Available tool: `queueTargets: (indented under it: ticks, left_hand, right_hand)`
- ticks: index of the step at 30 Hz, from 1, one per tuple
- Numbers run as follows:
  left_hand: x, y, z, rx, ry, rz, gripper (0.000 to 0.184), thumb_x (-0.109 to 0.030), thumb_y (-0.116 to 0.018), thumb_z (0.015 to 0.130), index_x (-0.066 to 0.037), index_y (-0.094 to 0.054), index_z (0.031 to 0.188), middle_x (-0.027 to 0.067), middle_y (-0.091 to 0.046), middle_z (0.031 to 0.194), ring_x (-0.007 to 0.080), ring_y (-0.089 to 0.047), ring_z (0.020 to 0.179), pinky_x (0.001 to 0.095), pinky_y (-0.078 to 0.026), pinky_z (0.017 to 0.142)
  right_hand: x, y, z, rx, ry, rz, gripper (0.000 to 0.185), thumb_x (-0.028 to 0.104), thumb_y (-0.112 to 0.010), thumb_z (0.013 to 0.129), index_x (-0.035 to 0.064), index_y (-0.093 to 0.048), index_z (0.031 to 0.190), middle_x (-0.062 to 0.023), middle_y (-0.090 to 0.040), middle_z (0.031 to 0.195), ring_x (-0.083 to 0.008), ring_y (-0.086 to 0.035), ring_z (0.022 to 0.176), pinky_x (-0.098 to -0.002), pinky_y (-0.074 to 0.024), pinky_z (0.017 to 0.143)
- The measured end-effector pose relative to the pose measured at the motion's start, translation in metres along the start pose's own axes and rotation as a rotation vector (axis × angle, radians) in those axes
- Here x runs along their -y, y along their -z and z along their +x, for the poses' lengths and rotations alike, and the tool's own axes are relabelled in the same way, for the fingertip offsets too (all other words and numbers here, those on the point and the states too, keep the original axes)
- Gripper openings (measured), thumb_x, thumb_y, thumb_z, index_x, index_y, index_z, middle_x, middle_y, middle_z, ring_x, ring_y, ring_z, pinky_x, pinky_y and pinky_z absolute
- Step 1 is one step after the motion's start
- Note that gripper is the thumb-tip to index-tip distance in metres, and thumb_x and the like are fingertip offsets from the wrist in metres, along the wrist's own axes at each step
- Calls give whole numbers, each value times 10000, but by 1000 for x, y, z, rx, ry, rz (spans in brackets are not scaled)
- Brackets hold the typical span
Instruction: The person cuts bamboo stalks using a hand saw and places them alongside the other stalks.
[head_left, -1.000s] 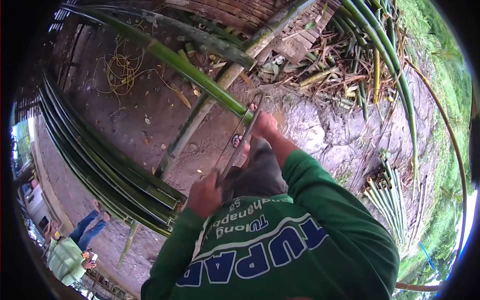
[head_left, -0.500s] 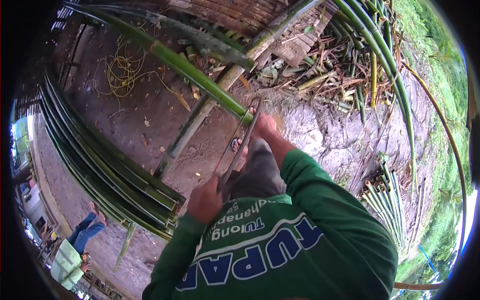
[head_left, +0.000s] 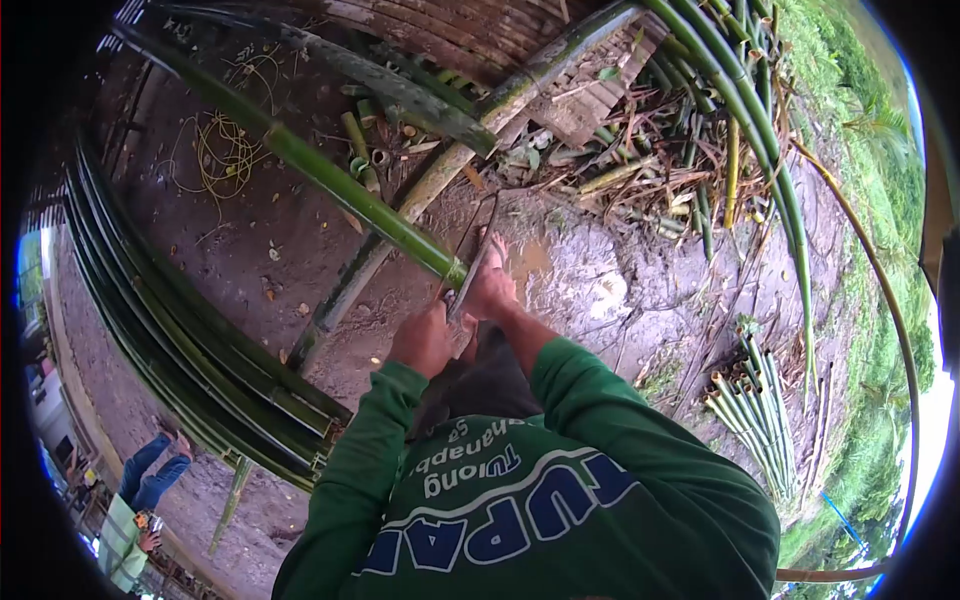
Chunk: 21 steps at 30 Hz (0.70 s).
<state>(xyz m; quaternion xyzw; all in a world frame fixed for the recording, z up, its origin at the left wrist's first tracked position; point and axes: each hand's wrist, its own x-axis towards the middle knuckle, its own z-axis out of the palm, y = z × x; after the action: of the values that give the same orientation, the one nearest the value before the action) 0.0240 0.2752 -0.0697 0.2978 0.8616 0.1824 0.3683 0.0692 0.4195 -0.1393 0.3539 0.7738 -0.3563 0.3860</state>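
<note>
While a stack of bamboo point(head_left: 180, 335) curved from nine towards seven o'clock, a green pole point(head_left: 345, 192) slanted in from eleven, crossed a support pole point(head_left: 362, 266) and ended near the centre. Across that end lay the saw point(head_left: 484, 243). At its seven-o'clock end the left hand point(head_left: 422, 340) was closed round it; the right hand point(head_left: 492, 292) held the pole's end, fingertips partly hidden.

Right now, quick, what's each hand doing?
Left hand: closed around the handle end of the bow-shaped saw.
Right hand: at the near end of the green bamboo pole; whether it grips anything can't be told.
</note>
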Motion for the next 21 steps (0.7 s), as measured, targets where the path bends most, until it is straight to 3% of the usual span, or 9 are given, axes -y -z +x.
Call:
queueTargets:
  ticks: [2, 6, 8, 9, 11, 14, 17, 20, 21]
  left_hand:
    - [1, 6, -6, 26, 46, 1, 200, -54, -591, 730, 16, -528, 906, 262, -602, 810, 443, -585, 784, 514, -465, 688]
    - [35, -13, -5, -114, -141, -103, 217, -97, -553, 751, 7, -520, 939, 247, -608, 723, 454, -590, 690, 537, -469, 625]
    - [9, -3, -4, -110, -133, -113, 232, -95, -534, 753, 5, -510, 961, 247, -602, 698, 455, -588, 666, 541, -464, 604]
    - [-2, 9, -19, -70, -56, -108, 236, -94, -532, 752, 0, -507, 968, 250, -598, 691, 454, -589, 666, 544, -461, 603]
    - [-19, 34, -72, 14, 117, -73, 247, -91, -526, 751, -9, -500, 982, 257, -590, 677, 451, -590, 667, 551, -455, 601]
    - [-18, 58, -129, 105, 153, -59, 289, -81, -516, 756, -21, -496, 1037, 255, -590, 664, 447, -593, 658, 556, -453, 607]
    - [-18, 47, -121, 101, 177, -57, 335, -91, -514, 764, -24, -497, 1091, 252, -597, 668, 443, -596, 652, 557, -452, 609]
    - [15, 7, -46, -93, 62, -197, 228, -98, -567, 737, 5, -548, 940, 262, -580, 695, 444, -582, 686, 542, -440, 600]
    - [23, 1, -5, -119, -9, -328, 193, -103, -564, 742, -2, -549, 906, 258, -584, 708, 445, -579, 685, 540, -440, 598]
  right_hand:
    - [-3, -12, 3, -7, 19, 36, 416, 326, -631, 714, 119, -631, 1076, -206, -560, 1201, -336, -595, 1040, -422, -477, 885]
    - [-4, -6, 8, -160, 20, 53, 430, 281, -628, 709, 123, -611, 1109, -215, -508, 1262, -373, -578, 1050, -435, -472, 888]
    - [-25, -35, 28, -421, 178, -75, 462, 322, -648, 709, 81, -595, 1100, -193, -654, 934, -365, -637, 887, -449, -512, 766]
    - [-31, -40, 35, -513, 218, -129, 457, 316, -651, 710, 90, -595, 1102, -195, -655, 927, -361, -640, 883, -451, -513, 760]
    - [-27, -36, 42, -419, 124, -103, 473, 322, -666, 700, 116, -586, 1118, -182, -659, 927, -349, -643, 884, -447, -516, 752]
    - [-18, -33, 30, -362, 106, -87, 489, 338, -687, 683, 137, -586, 1117, -171, -663, 928, -338, -645, 889, -444, -519, 749]
    - [-27, -43, 47, -440, 158, -118, 480, 362, -700, 664, 134, -613, 1077, -175, -662, 930, -344, -641, 900, -449, -515, 764]
    - [-6, -13, 23, -239, 36, 12, 463, 372, -701, 663, 134, -630, 1054, -183, -658, 943, -350, -637, 908, -454, -511, 777]
    - [-2, 7, 26, 145, -3, -93, 818, 412, -643, 710, 132, -311, 1402, -181, -378, 1397, -349, -526, 1145, -418, -437, 939]
